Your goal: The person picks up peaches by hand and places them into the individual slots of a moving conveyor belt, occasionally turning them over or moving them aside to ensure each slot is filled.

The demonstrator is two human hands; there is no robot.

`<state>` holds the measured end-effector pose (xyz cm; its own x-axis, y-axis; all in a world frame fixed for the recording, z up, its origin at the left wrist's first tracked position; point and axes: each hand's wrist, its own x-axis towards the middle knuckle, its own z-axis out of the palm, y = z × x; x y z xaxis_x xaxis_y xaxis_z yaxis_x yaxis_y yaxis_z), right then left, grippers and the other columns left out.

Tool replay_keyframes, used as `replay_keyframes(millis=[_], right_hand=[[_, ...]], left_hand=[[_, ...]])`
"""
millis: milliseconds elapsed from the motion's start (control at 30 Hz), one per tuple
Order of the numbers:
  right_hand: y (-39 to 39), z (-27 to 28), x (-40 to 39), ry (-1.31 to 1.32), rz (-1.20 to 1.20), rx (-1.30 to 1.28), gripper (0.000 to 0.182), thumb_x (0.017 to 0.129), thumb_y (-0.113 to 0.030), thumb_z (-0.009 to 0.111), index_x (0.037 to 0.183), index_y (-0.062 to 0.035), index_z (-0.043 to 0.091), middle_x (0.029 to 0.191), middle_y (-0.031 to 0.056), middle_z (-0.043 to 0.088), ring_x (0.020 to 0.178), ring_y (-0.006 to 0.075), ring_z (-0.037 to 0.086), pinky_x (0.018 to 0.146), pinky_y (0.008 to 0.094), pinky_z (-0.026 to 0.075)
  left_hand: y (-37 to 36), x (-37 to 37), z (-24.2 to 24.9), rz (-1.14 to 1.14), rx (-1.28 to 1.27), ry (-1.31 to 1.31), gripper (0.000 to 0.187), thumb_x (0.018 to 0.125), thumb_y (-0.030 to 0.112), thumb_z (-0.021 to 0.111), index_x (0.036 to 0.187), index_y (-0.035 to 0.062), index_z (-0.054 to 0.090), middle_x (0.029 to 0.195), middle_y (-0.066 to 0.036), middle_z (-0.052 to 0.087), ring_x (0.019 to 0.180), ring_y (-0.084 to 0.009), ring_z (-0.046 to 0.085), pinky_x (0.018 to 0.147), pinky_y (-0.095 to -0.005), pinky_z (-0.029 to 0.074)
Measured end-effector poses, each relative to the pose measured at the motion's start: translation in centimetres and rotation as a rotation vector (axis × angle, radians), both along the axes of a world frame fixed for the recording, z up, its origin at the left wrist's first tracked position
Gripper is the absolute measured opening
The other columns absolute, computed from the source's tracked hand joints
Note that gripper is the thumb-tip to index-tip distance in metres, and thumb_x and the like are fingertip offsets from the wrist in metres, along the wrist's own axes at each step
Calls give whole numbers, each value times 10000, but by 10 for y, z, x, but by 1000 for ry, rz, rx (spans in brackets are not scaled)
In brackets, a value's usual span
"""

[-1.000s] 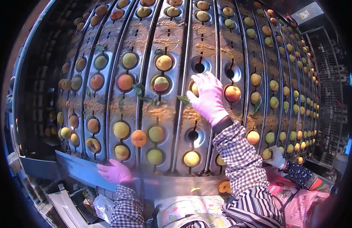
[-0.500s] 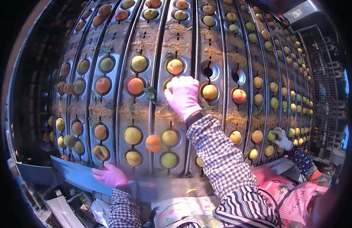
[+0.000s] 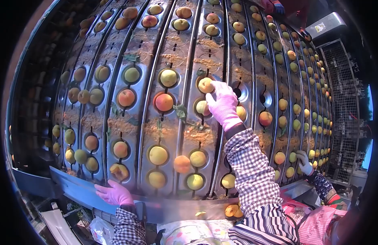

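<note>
My right hand [image 3: 223,107], in a pink glove, reaches over the metal cups at the centre. Its fingers are apart, with their tips against the right and lower side of a yellow-orange peach [image 3: 205,85] that sits in its cup. Just below, another peach [image 3: 202,108] rests beside the thumb. At the lower left, over the metal front rail [image 3: 78,190], my left hand [image 3: 116,193] is held out palm up, fingers spread and nothing in it. A halved-looking peach [image 3: 118,172] with a dark centre lies above that hand.
Rows of peaches in cups fill the metal conveyor [image 3: 156,122], with leaves and orange pulp between them. A co-worker's grey-gloved hand [image 3: 305,164] is at the right. Another person's hand [image 3: 279,7] shows at the top. Cut peach pieces [image 3: 233,210] lie near the front edge.
My right hand has shifted from the lower peach to the one above, uncovering the lower one. The conveyor appears further right and slightly lower in view. My left hand stays open near the rail.
</note>
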<state>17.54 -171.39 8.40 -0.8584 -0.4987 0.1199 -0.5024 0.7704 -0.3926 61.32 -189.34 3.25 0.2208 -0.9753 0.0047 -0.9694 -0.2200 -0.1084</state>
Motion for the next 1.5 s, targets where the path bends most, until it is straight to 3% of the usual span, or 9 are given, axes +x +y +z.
replay_keyframes(millis=[233,500,600,733,800,933,1033,1233,1500], right_hand=[[-35,5,-26,-11,166,461,485,818,-305,732,1258,-138,615,1228,102,619,1171,302,568,997,465,441],[-11,-7,-18,2,-62,175,502,832,-444,718,1229,-149,632,1182,97,647,1135,291,598,965,463,439],[38,-18,-26,-25,-216,-217,407,866,-303,746,1198,-90,649,1152,135,669,1069,323,651,931,448,511],[110,-8,-26,-333,-394,-576,372,890,-168,760,1198,-5,632,1121,139,689,975,208,692,870,329,563],[134,-4,-14,-280,-364,-359,425,871,-179,782,1219,0,618,1138,141,674,998,199,680,891,326,554],[127,10,17,-147,-182,210,592,803,-280,779,1331,-116,569,1258,124,597,1192,323,578,1019,442,478],[123,0,23,-18,-164,206,533,800,-186,749,1297,-91,580,1241,147,604,1174,334,586,1019,425,477],[88,24,25,11,-150,200,512,821,-274,727,1281,-93,593,1249,119,615,1195,323,557,1025,457,450],[11,-19,41,53,214,295,476,779,-226,718,1233,-135,608,1121,81,608,1061,288,597,882,469,470]], left_hand=[[0,2,-3,-12,-8,2,703,1015,433,472,1574,76,240,1554,-282,325,1433,-411,347,1173,-488,299],[-1,2,0,-22,4,7,716,1015,436,468,1577,64,228,1549,-293,323,1420,-434,357,1154,-502,326],[-1,4,-4,-25,-11,12,716,1013,439,469,1571,52,241,1540,-302,331,1413,-438,365,1146,-507,339],[-2,7,-5,-57,-25,-7,717,1013,443,467,1565,39,251,1528,-314,343,1399,-441,385,1149,-506,339],[-3,9,-7,-36,0,4,731,1014,481,437,1577,61,234,1553,-303,319,1427,-429,351,1168,-494,303],[-4,7,-4,-4,35,18,740,1014,501,423,1584,72,224,1564,-297,307,1440,-421,335,1180,-485,284],[-4,6,-4,-34,-15,-12,722,1011,460,464,1569,53,251,1531,-305,347,1409,-429,378,1148,-506,338],[-3,4,-2,-28,0,-14,742,1004,463,473,1567,36,245,1529,-327,333,1409,-438,376,1150,-497,339],[-4,4,0,4,66,-10,768,1010,525,413,1586,67,194,1573,-306,276,1446,-423,322,1178,-485,286]])
